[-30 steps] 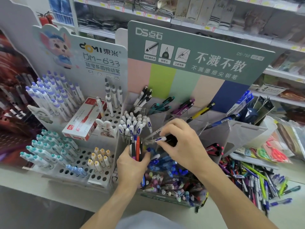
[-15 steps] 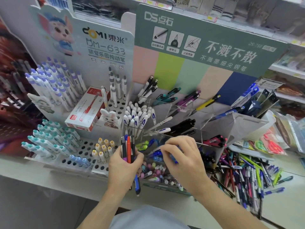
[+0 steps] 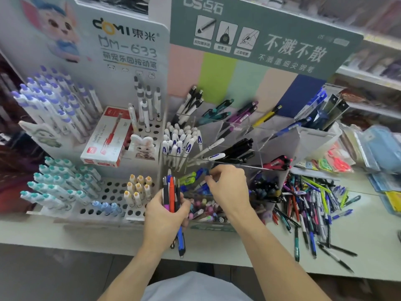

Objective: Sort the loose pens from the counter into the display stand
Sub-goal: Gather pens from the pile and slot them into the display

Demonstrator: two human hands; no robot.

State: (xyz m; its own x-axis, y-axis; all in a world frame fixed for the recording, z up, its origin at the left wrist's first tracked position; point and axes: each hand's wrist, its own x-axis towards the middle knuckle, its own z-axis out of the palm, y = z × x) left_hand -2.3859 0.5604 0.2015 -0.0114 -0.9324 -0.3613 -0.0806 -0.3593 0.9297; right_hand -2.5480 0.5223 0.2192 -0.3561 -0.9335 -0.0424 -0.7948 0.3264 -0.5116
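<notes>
Shop shelves run blurred behind a pale desk [image 3: 249,253] that carries a clear display stand [image 3: 280,137] with divided compartments under a green header board [image 3: 271,40]. Left of it stands a white perforated pen rack [image 3: 112,192] filled with purple-capped and teal-capped pens, with a red pen box [image 3: 106,140] lying on it. The left hand [image 3: 165,216] grips a bundle of pens [image 3: 171,192] upright, black, orange and pink barrels showing above the fist and a blue one sticking out below. The right hand [image 3: 227,187] reaches into a front compartment of the stand, its fingertips pinching a blue pen [image 3: 202,171] just beside some green pens [image 3: 187,178]. On the desk to the right of the stand lies a heap of loose pens [image 3: 310,205] in mixed colours, well apart from both hands.
</notes>
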